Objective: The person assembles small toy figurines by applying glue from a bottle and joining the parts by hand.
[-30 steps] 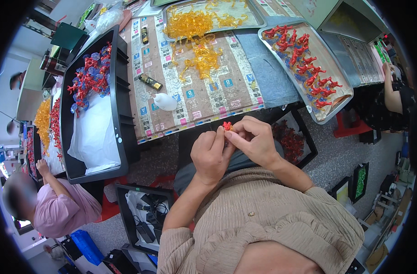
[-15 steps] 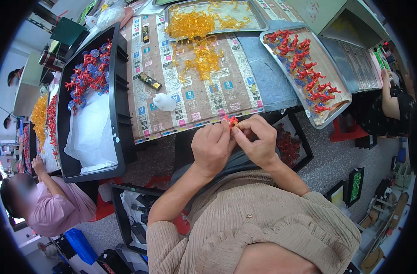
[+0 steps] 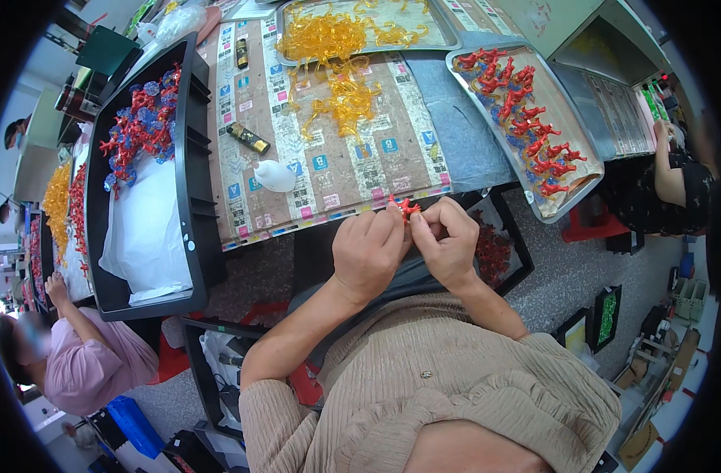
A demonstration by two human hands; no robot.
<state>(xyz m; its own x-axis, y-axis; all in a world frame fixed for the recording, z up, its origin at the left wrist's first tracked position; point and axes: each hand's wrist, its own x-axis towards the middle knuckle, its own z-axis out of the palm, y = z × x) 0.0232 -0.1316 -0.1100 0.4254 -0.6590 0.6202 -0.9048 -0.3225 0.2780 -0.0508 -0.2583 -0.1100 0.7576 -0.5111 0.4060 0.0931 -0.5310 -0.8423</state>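
A small red branching plastic piece [image 3: 408, 207] is pinched between my two hands just off the table's front edge. My left hand [image 3: 368, 248] is closed on its left side, with fingers curled. My right hand [image 3: 449, 244] grips the other side between thumb and forefinger. Fingers cover most of the piece, so its lower part is hidden. Closest on the table is a white rounded bottle [image 3: 275, 176] lying on its side. Farther back lie a heap of clear yellow plastic pieces [image 3: 346, 106] and a small black-and-gold tube [image 3: 248, 138].
To the left stands a deep black crate [image 3: 193, 169] of red and blue pieces on white sheeting. A metal tray [image 3: 569, 206] at right carries rows of red-and-blue pieces. Another tray [image 3: 447, 35] holds yellow pieces. A co-worker [image 3: 92, 355] sits at left; another person [image 3: 676, 185] is at right.
The red piece has turned between my fingers, its branches now pointing more to the right. My right fingertips have shifted on it slightly. The whole view has moved a little.
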